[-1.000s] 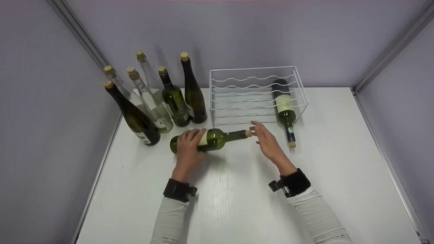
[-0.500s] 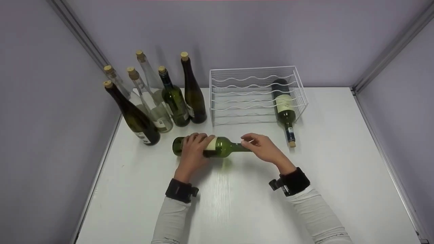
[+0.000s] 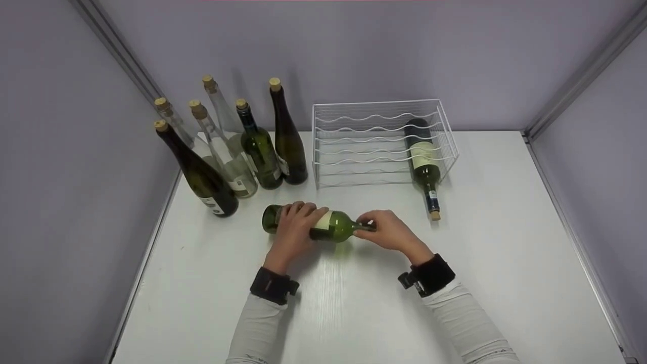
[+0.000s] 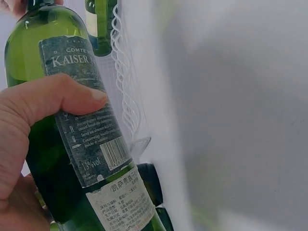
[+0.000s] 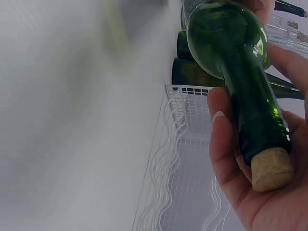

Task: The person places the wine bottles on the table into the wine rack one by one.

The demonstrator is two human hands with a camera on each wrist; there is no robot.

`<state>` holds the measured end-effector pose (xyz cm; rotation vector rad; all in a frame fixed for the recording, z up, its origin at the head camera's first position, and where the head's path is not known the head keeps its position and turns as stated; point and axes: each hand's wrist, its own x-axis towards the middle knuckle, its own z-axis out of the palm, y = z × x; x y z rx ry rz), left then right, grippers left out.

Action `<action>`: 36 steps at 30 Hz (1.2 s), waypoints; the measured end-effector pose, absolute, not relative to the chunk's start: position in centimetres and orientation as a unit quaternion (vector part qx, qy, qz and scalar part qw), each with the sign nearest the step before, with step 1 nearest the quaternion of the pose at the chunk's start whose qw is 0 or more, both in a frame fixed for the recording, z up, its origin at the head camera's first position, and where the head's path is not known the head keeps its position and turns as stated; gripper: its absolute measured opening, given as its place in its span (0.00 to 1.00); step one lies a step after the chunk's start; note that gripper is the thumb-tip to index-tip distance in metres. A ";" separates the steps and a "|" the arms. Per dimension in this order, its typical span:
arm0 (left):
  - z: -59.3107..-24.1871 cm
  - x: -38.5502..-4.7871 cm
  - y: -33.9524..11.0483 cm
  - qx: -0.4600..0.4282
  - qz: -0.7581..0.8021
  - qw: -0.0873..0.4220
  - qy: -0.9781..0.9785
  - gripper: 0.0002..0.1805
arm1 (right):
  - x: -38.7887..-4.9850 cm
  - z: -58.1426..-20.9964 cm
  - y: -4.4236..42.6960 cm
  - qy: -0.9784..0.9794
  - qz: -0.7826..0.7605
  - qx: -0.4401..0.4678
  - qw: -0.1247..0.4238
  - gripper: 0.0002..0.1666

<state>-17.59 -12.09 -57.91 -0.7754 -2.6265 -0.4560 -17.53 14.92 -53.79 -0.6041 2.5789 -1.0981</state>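
A green wine bottle (image 3: 341, 226) lies on its side, held off the white table, its neck pointing right. My left hand (image 3: 295, 230) grips the body, with the thumb across the dark back label (image 4: 82, 110) in the left wrist view. My right hand (image 3: 388, 230) holds the neck between thumb and fingers. In the right wrist view the cork (image 5: 272, 169) sits in the mouth of the bottle, above the palm. The head view hides the cork behind the right hand.
Beyond the hands stands a white wire rack (image 3: 376, 150) with wavy rails. A corked wine bottle (image 3: 424, 155) lies at its right end, neck toward the front. Several upright corked bottles, green, brown and clear, cluster at the back left; a dark bottle (image 3: 207, 179) is nearest. Grey walls (image 3: 591, 167) enclose the table.
The bottle has moved a little toward the front and right in my left hand. My right hand has gone from beside the cork to holding the neck.
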 end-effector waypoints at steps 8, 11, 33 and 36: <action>-58.0 -17.3 -11.9 -0.282 -0.158 0.163 -0.932 0.40 | -17.5 -55.0 15.2 0.888 -0.388 -0.218 0.113 0.19; -57.9 -17.3 -11.8 -0.283 -0.162 0.155 -0.932 0.42 | -17.4 -55.3 15.3 0.891 -0.386 -0.214 0.108 0.21; -57.2 -17.1 -11.7 -0.287 -0.205 0.128 -0.927 0.41 | -16.4 -55.5 15.9 0.888 -0.425 -0.140 0.102 0.26; -57.1 -17.2 -11.9 -0.292 -0.218 0.141 -0.920 0.39 | -16.0 -55.2 16.1 0.885 -0.437 -0.113 0.116 0.29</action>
